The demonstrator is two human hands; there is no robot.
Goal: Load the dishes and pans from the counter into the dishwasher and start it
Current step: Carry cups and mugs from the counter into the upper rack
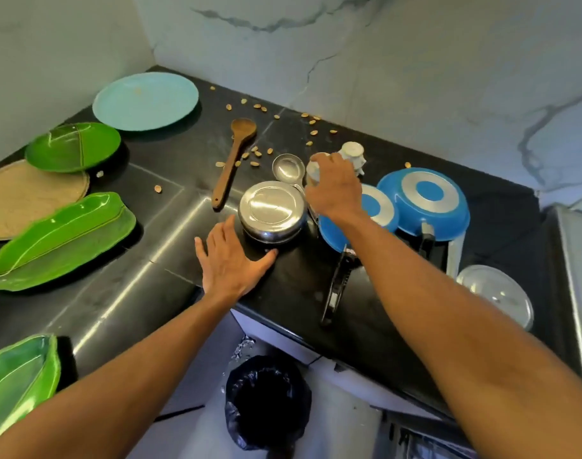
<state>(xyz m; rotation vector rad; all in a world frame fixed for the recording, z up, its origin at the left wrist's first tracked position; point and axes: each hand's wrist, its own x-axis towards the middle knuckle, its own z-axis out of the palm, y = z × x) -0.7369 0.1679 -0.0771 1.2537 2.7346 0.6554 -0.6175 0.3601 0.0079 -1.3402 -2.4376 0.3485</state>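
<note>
My right hand [336, 190] is closed over a small white cup [316, 167] near the back of the black counter [170, 233]; a second white cup [352, 154] stands upside down just behind it. My left hand [231, 260] lies flat and open on the counter, beside an upturned steel bowl [271, 210]. A small steel cup [287, 167] lies between the bowl and the white cups. Two blue pans [425, 200] rest upside down to the right, their black handles [336, 286] pointing towards me. A wooden spoon [235, 154] lies further back.
On the left sit a teal plate [145, 101], a round green plate [72, 147], two green leaf-shaped dishes [61, 240], and a woven mat [21, 200]. Nut shells [254, 154] are scattered at the back. A glass lid [494, 293] lies right. A black-lined bin [266, 402] stands below.
</note>
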